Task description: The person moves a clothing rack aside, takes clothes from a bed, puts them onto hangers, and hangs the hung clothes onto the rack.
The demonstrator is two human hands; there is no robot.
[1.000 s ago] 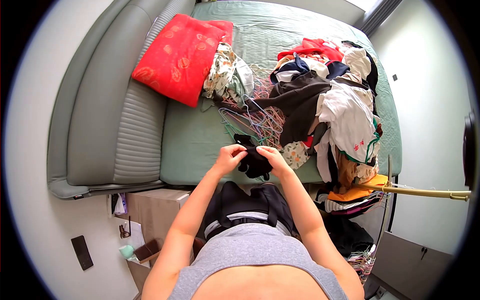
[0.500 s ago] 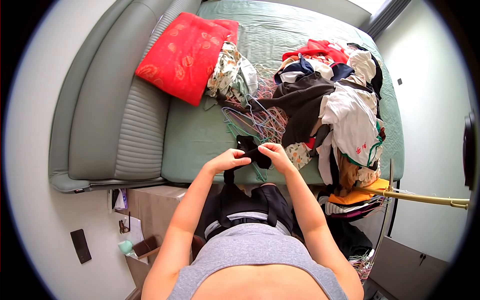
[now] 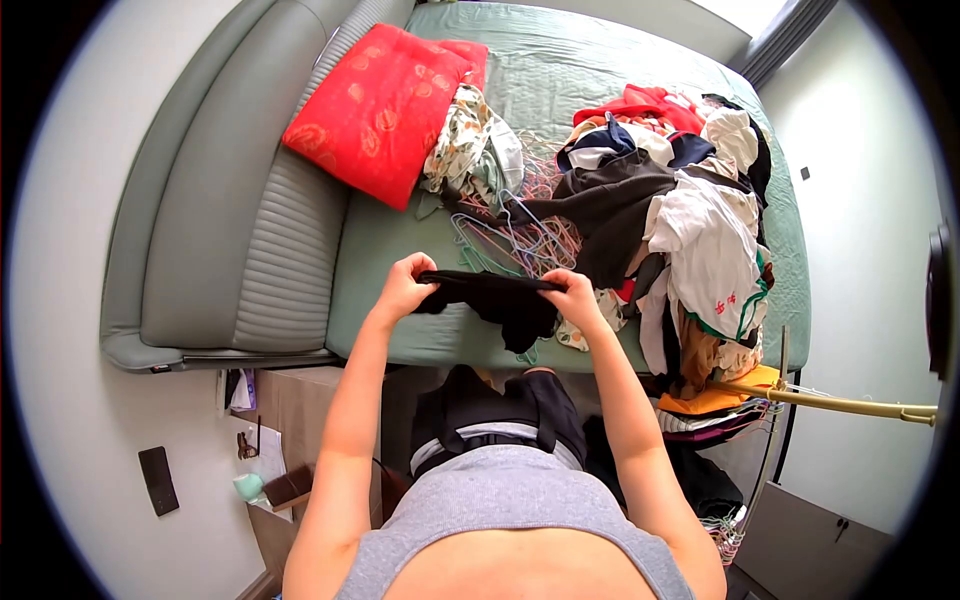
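A small black garment (image 3: 495, 303) is stretched by its upper edge between my two hands, above the near side of the bed; its exact kind does not show. My left hand (image 3: 406, 287) pinches one end of that edge. The other end is gripped by my right hand (image 3: 574, 298), and loose cloth droops between them. Just beyond the cloth lies a tangle of coloured hangers (image 3: 525, 225). To the right of my right hand is a big heap of clothes (image 3: 620, 215), with a white shirt (image 3: 705, 235) on its near part.
The bed (image 3: 385, 290) has a grey padded headboard (image 3: 210, 190) on the left. A red cushion (image 3: 375, 115) and patterned cloth (image 3: 460, 145) lie near it. At right, a brass-coloured rail (image 3: 850, 398) juts out beside hung clothes (image 3: 715, 410). A wooden cabinet (image 3: 330, 385) stands lower left.
My hands have moved apart, the left one outward to the left and the right one slightly right. The black garment, bunched before, is now drawn out wide between them.
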